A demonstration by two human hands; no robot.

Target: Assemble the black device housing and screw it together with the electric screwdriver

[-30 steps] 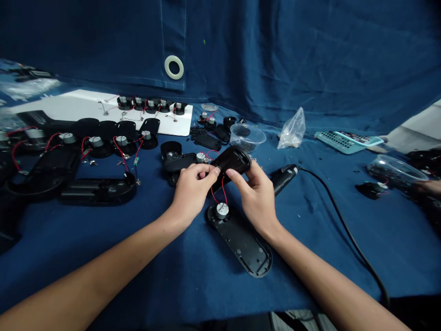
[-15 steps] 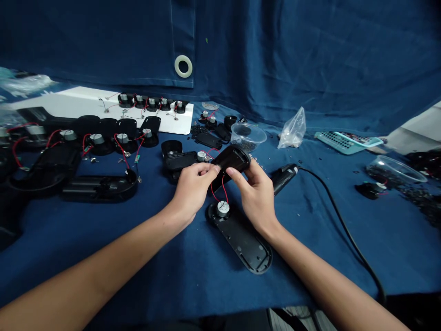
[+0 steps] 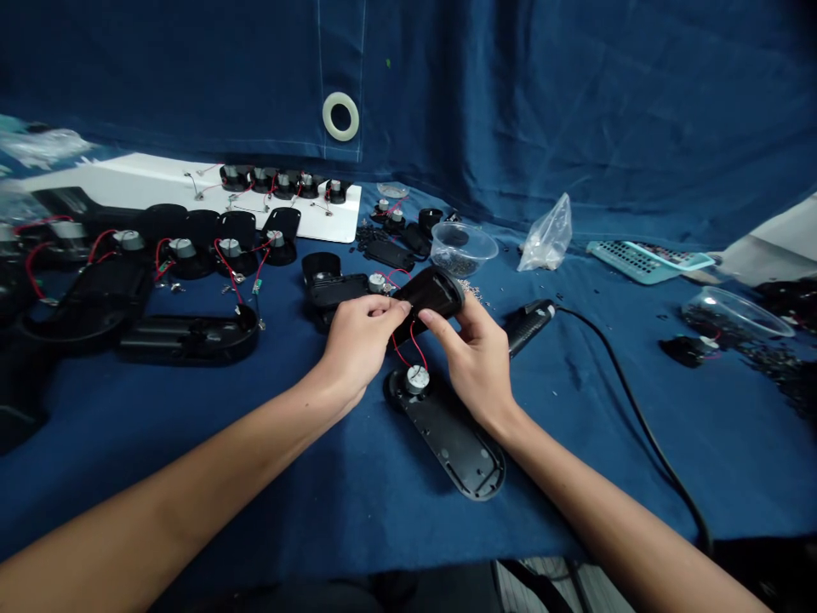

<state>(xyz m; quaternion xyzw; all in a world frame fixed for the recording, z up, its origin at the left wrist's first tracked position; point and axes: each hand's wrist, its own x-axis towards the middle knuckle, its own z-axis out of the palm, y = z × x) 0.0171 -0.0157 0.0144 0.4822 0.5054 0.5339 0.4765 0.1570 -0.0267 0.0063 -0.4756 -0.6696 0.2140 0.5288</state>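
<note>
Grips a black plastic casing (image 3: 434, 289) in both hands (image 3: 477, 362), with its left side partly hidden by the grip.

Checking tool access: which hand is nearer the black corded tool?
Right. The right hand is just left of the black corded tool; the left hand is farther left, beyond the right hand.

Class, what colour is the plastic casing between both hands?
The plastic casing is glossy black: head view.
</note>
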